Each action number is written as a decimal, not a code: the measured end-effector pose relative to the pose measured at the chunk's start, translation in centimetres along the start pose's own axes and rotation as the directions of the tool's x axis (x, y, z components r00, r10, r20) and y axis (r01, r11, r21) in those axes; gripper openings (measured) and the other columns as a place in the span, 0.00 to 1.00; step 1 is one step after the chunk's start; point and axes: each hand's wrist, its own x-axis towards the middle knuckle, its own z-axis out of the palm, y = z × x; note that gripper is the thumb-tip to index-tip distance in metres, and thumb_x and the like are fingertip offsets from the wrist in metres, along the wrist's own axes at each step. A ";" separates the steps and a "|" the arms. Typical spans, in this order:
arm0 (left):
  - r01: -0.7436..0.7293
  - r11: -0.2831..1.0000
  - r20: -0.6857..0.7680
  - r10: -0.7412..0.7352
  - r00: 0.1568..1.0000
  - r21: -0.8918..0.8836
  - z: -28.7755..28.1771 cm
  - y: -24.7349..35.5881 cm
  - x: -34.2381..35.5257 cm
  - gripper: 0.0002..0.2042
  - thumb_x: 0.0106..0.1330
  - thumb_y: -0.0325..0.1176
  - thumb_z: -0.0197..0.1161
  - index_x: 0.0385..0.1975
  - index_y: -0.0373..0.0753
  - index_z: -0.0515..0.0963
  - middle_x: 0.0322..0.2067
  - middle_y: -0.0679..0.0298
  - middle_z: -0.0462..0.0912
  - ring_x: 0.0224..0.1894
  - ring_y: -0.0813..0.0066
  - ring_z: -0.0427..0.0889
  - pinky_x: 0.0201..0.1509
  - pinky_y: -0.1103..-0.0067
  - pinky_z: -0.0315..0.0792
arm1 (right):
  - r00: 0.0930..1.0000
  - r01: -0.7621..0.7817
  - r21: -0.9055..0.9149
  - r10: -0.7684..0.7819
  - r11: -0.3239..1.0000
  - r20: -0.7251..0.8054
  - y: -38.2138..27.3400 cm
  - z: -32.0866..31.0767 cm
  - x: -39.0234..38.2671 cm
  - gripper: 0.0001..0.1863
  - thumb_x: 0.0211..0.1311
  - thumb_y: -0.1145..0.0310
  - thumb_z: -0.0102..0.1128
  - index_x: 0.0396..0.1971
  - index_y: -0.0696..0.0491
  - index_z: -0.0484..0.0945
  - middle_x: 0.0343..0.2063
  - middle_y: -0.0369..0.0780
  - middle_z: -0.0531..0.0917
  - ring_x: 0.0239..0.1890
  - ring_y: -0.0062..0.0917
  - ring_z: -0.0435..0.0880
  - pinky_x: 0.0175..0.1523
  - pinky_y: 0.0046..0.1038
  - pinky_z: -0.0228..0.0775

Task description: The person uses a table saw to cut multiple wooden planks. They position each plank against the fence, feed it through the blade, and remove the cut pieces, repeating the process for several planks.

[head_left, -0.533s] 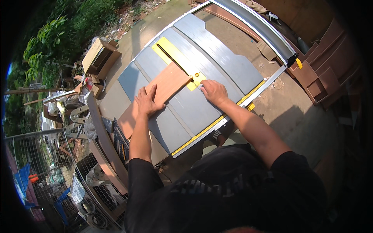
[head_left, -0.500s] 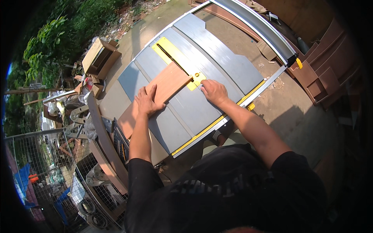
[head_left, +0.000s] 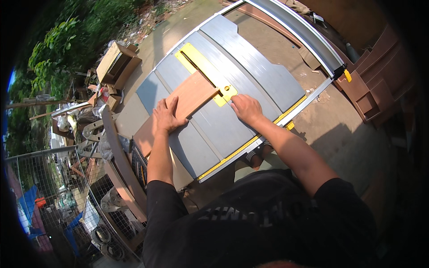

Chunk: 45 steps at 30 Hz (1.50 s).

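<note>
A reddish wooden board [head_left: 196, 96] lies at a slant on the grey table saw top [head_left: 228, 129]. Its upper end lies over part of the yellow throat plate [head_left: 196, 58], beside the dark slot. My left hand [head_left: 167, 115] rests on the board with fingers spread and thumb near its right edge. My right hand [head_left: 246, 109] is at the lower end of the yellow plate, its fingers curled; what they touch or hold is hidden. A yellow scale [head_left: 237, 154] runs along the table's near edge.
A metal rail frame [head_left: 295, 31] borders the top right, with brown panels [head_left: 366, 94] beyond. On the left are a wooden box [head_left: 117, 66], scrap timber [head_left: 116, 156], folded hinged metal parts [head_left: 91, 143] and a wire mesh fence [head_left: 49, 187]. Greenery grows at the upper left.
The view has shifted very slightly, showing a little more of what is under the table's near edge. My hands and the board stand almost as they did.
</note>
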 end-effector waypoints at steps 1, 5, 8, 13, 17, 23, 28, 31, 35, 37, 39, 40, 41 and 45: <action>-0.002 1.000 -0.005 0.002 1.000 0.010 0.0 -0.1 0.0 0.58 0.29 0.60 0.76 0.72 0.60 0.65 0.68 0.45 0.60 0.72 0.45 0.57 0.71 0.48 0.50 | 1.000 0.008 -0.003 -0.008 1.000 0.004 -0.1 0.0 -0.1 0.10 0.59 0.66 0.68 0.36 0.49 0.75 0.29 0.38 0.81 0.35 0.36 0.83 0.37 0.40 0.77; -0.020 1.000 -0.035 0.020 0.999 0.011 0.5 -0.6 -0.6 0.57 0.29 0.61 0.75 0.72 0.60 0.66 0.67 0.45 0.61 0.71 0.46 0.58 0.69 0.49 0.52 | 1.000 0.000 0.003 -0.001 1.000 0.026 -0.3 0.0 0.1 0.10 0.60 0.66 0.67 0.36 0.49 0.75 0.29 0.38 0.81 0.35 0.36 0.83 0.37 0.40 0.77; -0.028 1.000 -0.044 0.028 0.999 0.002 0.7 -0.6 -0.4 0.57 0.29 0.62 0.75 0.72 0.60 0.66 0.67 0.45 0.61 0.71 0.46 0.58 0.69 0.48 0.51 | 1.000 0.006 0.019 -0.006 1.000 0.013 -0.3 0.1 0.1 0.09 0.60 0.66 0.67 0.35 0.49 0.75 0.29 0.38 0.81 0.35 0.36 0.83 0.38 0.40 0.77; -0.008 1.000 -0.019 0.008 1.000 -0.010 0.7 -0.2 -0.4 0.57 0.30 0.63 0.75 0.72 0.60 0.66 0.66 0.43 0.61 0.72 0.45 0.57 0.69 0.48 0.51 | 1.000 -0.008 -0.044 0.007 0.999 -0.023 0.0 0.5 0.0 0.09 0.59 0.66 0.68 0.33 0.48 0.75 0.29 0.38 0.79 0.35 0.35 0.82 0.38 0.39 0.77; -0.026 0.997 -0.016 0.025 1.000 -0.072 0.5 -0.3 -0.1 0.57 0.30 0.63 0.76 0.72 0.62 0.66 0.67 0.44 0.60 0.73 0.45 0.54 0.70 0.43 0.47 | 0.996 -0.016 -0.080 0.008 0.997 -0.090 -0.7 0.5 -0.5 0.09 0.57 0.66 0.69 0.30 0.49 0.76 0.27 0.38 0.77 0.35 0.35 0.81 0.37 0.39 0.75; -0.044 0.999 -0.028 0.043 0.999 -0.020 1.1 -0.9 0.0 0.58 0.31 0.66 0.74 0.74 0.60 0.64 0.67 0.39 0.61 0.73 0.43 0.55 0.69 0.46 0.52 | 0.993 -0.078 -0.127 0.066 0.989 -0.101 -4.0 2.1 -1.2 0.07 0.58 0.67 0.66 0.29 0.49 0.76 0.29 0.39 0.76 0.37 0.36 0.81 0.39 0.41 0.74; -0.044 0.999 -0.030 0.044 0.999 -0.032 1.0 -0.8 -0.3 0.59 0.31 0.66 0.75 0.74 0.60 0.64 0.67 0.37 0.60 0.72 0.39 0.56 0.70 0.44 0.49 | 0.996 0.075 -0.062 -0.077 0.995 -0.036 -8.7 6.6 0.8 0.09 0.62 0.66 0.59 0.42 0.45 0.80 0.46 0.40 0.77 0.39 0.34 0.81 0.43 0.36 0.74; -0.080 0.996 -0.066 0.077 0.995 -0.039 1.5 -1.0 -0.7 0.60 0.30 0.66 0.76 0.74 0.57 0.63 0.68 0.36 0.59 0.71 0.38 0.57 0.70 0.43 0.50 | 0.997 0.070 -0.146 -0.065 0.987 0.037 -11.5 8.7 2.0 0.17 0.64 0.65 0.57 0.52 0.41 0.79 0.57 0.39 0.74 0.41 0.30 0.82 0.46 0.33 0.73; -0.137 0.990 -0.004 0.137 0.991 0.021 0.9 -1.4 -0.8 0.61 0.29 0.67 0.75 0.74 0.53 0.63 0.68 0.36 0.58 0.70 0.37 0.59 0.70 0.46 0.52 | 0.996 0.050 -0.183 -0.037 0.982 0.076 -11.6 9.4 2.1 0.18 0.65 0.63 0.56 0.55 0.40 0.80 0.62 0.39 0.74 0.42 0.26 0.82 0.47 0.31 0.72; -0.143 0.989 0.011 0.143 0.990 -0.021 0.8 -1.7 -1.0 0.60 0.30 0.65 0.75 0.73 0.53 0.64 0.68 0.36 0.57 0.70 0.37 0.57 0.71 0.46 0.51 | 0.997 0.056 -0.164 -0.046 0.985 0.064 -11.4 9.5 2.1 0.17 0.64 0.63 0.56 0.53 0.41 0.81 0.61 0.40 0.76 0.42 0.27 0.83 0.46 0.31 0.72; -0.136 0.984 0.006 0.137 0.991 -0.114 0.9 -1.6 -0.9 0.58 0.31 0.61 0.75 0.73 0.53 0.64 0.68 0.34 0.56 0.72 0.38 0.54 0.71 0.43 0.46 | 0.998 0.042 -0.140 -0.035 0.989 0.048 -11.4 9.8 2.6 0.16 0.64 0.64 0.56 0.50 0.42 0.83 0.60 0.40 0.77 0.42 0.27 0.84 0.45 0.32 0.72; -0.146 0.985 0.001 0.147 0.989 -0.096 0.9 -1.7 -0.8 0.58 0.31 0.61 0.75 0.73 0.53 0.64 0.68 0.34 0.56 0.71 0.38 0.55 0.72 0.44 0.47 | 0.999 0.036 -0.121 -0.033 0.992 0.024 -11.3 10.1 2.7 0.15 0.63 0.64 0.56 0.49 0.42 0.83 0.59 0.40 0.77 0.41 0.28 0.84 0.45 0.32 0.73; -0.156 0.985 -0.002 0.156 0.988 -0.079 1.0 -1.7 -0.7 0.58 0.32 0.61 0.75 0.73 0.53 0.64 0.68 0.34 0.56 0.71 0.38 0.55 0.72 0.45 0.47 | 1.000 0.031 -0.102 -0.031 0.994 0.000 -11.3 10.4 2.8 0.14 0.63 0.64 0.56 0.47 0.43 0.83 0.58 0.40 0.77 0.41 0.28 0.85 0.45 0.32 0.73; -0.136 0.988 0.018 0.138 0.990 -0.069 0.8 -1.4 -0.5 0.57 0.33 0.62 0.74 0.73 0.54 0.65 0.68 0.34 0.56 0.70 0.37 0.56 0.72 0.50 0.50 | 0.999 0.031 -0.075 -0.033 0.997 -0.030 -11.0 10.8 3.2 0.10 0.61 0.64 0.57 0.40 0.44 0.83 0.53 0.39 0.78 0.40 0.30 0.85 0.43 0.33 0.74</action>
